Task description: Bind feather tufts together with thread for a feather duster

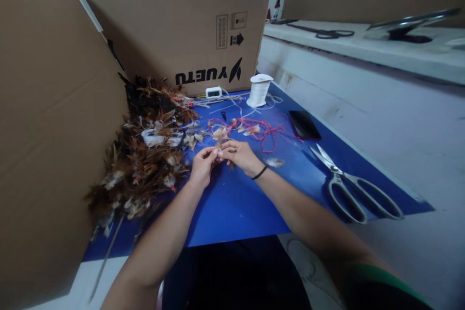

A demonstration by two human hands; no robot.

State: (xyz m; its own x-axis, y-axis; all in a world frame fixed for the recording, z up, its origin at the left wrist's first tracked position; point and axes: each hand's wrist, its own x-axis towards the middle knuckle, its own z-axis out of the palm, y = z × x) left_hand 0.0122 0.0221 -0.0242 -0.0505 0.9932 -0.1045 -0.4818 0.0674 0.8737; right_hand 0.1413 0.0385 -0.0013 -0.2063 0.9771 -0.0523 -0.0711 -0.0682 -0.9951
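Observation:
My left hand (202, 165) and my right hand (238, 155) meet over the blue table top (232, 213), fingertips pinched together. Between them they hold a small brown feather (219, 142), its tip pointing up; its lower end is hidden by the fingers. A black band circles my right wrist. Just beyond my hands lie loops of pink string (267, 128) with pale feathers (250, 131) among them. To the left of my left hand is a large pile of brown feathers (145, 169), with a white bundle of ribbon (154, 138) on it.
Large scissors (341, 174) lie partly open at right, near a dark phone (304, 124). A white spool (259, 91) and a small white digital display (213, 92) stand at the back. Cardboard walls (152, 24) enclose the left and rear. Another pair of scissors (327, 34) lies on the ledge.

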